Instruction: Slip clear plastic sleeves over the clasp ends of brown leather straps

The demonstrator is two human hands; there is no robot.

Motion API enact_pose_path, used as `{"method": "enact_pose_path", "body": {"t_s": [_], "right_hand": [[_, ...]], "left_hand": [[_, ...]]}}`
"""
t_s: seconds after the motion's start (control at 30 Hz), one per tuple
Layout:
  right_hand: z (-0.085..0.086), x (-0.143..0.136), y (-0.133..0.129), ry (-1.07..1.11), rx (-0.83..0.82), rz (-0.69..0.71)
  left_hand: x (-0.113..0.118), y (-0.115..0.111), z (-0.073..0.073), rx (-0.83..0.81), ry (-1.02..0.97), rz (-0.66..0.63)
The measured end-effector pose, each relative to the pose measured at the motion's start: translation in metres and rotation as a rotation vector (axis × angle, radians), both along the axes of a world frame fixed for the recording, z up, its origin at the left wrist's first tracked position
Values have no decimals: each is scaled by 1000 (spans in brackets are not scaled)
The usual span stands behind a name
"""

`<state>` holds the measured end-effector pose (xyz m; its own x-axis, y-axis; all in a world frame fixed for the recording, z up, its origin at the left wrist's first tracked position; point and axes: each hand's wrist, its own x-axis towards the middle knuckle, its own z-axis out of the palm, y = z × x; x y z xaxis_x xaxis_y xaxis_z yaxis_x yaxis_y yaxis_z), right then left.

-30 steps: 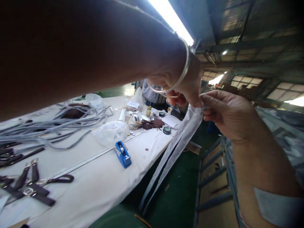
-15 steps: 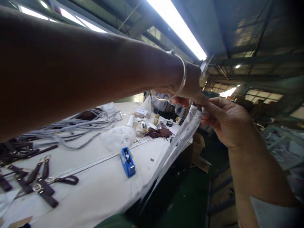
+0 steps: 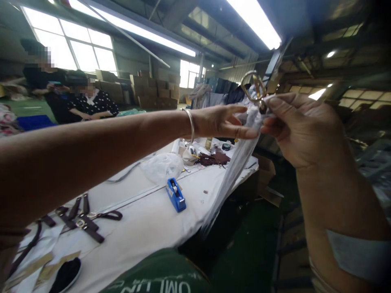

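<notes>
I hold my right hand (image 3: 301, 130) up above the tabletop's (image 3: 146, 228) right edge, fingers clamped on a long, thin white plastic sleeve (image 3: 235, 171) topped by a rounded brass clasp (image 3: 253, 87). My left hand (image 3: 221, 122), with its silver bangle (image 3: 190, 124), pinches the crinkled sleeve just below. A blue tape dispenser (image 3: 176, 195) sits beneath.

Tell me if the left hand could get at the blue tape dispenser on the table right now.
Probably yes: the tape dispenser sits in the open on the white table, below the left hand, but that hand is pinching the white wrapped strap.
</notes>
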<state>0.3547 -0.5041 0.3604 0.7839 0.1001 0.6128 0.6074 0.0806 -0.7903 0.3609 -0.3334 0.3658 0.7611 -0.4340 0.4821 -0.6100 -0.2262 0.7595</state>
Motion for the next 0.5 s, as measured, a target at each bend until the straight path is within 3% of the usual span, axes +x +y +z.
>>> {"method": "enact_pose_path", "body": {"t_s": [0.13, 0.2, 0.27, 0.33, 0.37, 0.43, 0.5], "right_hand": [[-1, 7, 4, -41, -101, -26], [-13, 18, 4, -66, -70, -52], [-44, 29, 9, -51, 19, 28], [-98, 29, 20, 95, 5, 278], [-133, 24, 26, 242, -146, 437], [-208, 3, 36, 552, -608, 687], [-279, -19, 37, 681, -773, 632]], "left_hand": [[8, -12, -60, 26, 231, -200], [9, -22, -76, -137, 297, -178], [8, -24, -78, -340, 335, -87], [7, -12, -71, -499, 357, 13], [6, 2, -66, -558, 361, 63], [6, 46, -56, -667, 346, 184], [2, 117, -52, -801, 294, 354]]}}
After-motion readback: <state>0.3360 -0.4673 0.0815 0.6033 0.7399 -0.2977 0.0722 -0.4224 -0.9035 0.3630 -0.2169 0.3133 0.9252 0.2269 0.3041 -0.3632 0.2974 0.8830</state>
